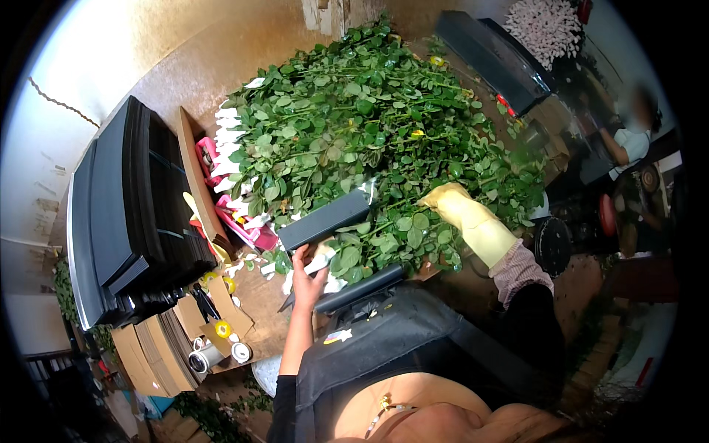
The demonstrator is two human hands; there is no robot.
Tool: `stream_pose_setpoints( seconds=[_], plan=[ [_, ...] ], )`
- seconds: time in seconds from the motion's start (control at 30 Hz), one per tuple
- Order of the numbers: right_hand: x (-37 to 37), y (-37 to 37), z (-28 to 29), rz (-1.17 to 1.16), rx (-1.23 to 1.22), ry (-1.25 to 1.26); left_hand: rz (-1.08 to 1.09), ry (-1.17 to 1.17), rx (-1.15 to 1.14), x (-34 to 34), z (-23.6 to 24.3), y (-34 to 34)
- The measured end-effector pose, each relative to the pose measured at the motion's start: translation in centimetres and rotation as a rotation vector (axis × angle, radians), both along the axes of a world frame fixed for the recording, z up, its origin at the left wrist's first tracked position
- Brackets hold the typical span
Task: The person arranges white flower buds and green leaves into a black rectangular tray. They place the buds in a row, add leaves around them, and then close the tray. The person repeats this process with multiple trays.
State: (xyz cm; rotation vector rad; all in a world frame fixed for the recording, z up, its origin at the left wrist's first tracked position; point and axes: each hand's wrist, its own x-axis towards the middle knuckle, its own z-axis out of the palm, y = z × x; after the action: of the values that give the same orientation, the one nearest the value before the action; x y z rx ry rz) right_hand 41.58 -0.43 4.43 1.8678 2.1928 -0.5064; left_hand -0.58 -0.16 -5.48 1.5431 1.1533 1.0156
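My bare left hand (306, 284) is closed around white-covered flower heads (320, 260) near the table's front edge. Its fingertips reach the lower edge of a black card panel (325, 220) that tilts over them. A second black card edge (362, 288) runs along my apron, with leafy stems lying between the two. To the right, my right hand (447, 199), in a yellow rubber glove, is closed over green stems, its fingertips partly hidden among leaves. A large heap of long-stemmed leafy roses (347, 111) covers the table beyond, white-covered heads (229, 136) toward the left.
Stacked black card (148, 199) stands at left behind a cardboard divider (196, 170). Pink holders (255, 232), tape rolls (223, 329) and a cardboard box (229, 306) lie near it. Black boxes (498, 59) sit at far right; a person (628, 140) is beyond.
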Motion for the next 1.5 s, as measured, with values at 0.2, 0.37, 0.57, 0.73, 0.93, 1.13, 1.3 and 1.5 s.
stream_pose_setpoints(
  seconds=[0.2,0.37,0.57,0.73,0.93,1.13,1.3,1.5],
  plan=[
    [-2.9,2.8,0.0,-0.059,-0.392,-0.374,-0.101,0.152,-0.021,-0.6,1.4,0.2],
    [-5.7,7.0,3.0,-0.050,-0.141,-0.489,-0.111,0.275,-0.009,-0.4,2.1,0.2],
    [-9.1,18.3,0.4,-0.044,0.365,-0.218,-0.174,0.267,0.045,0.1,1.2,0.9],
    [-11.8,23.2,9.4,-0.227,0.163,-0.163,-0.143,0.208,-0.045,-0.2,2.1,0.7],
    [-7.4,22.5,12.0,-0.237,0.020,-0.314,-0.144,0.216,-0.063,0.3,1.2,0.7],
    [-3.2,15.6,12.3,0.132,1.013,0.135,-0.138,0.204,-0.063,0.4,0.8,0.6],
    [-3.7,9.9,14.9,0.168,1.047,0.405,-0.109,0.210,-0.068,-0.7,0.7,0.3],
    [-2.3,8.2,12.3,-0.044,1.010,0.276,-0.140,0.141,-0.063,-0.2,0.0,1.0]
  ],
)
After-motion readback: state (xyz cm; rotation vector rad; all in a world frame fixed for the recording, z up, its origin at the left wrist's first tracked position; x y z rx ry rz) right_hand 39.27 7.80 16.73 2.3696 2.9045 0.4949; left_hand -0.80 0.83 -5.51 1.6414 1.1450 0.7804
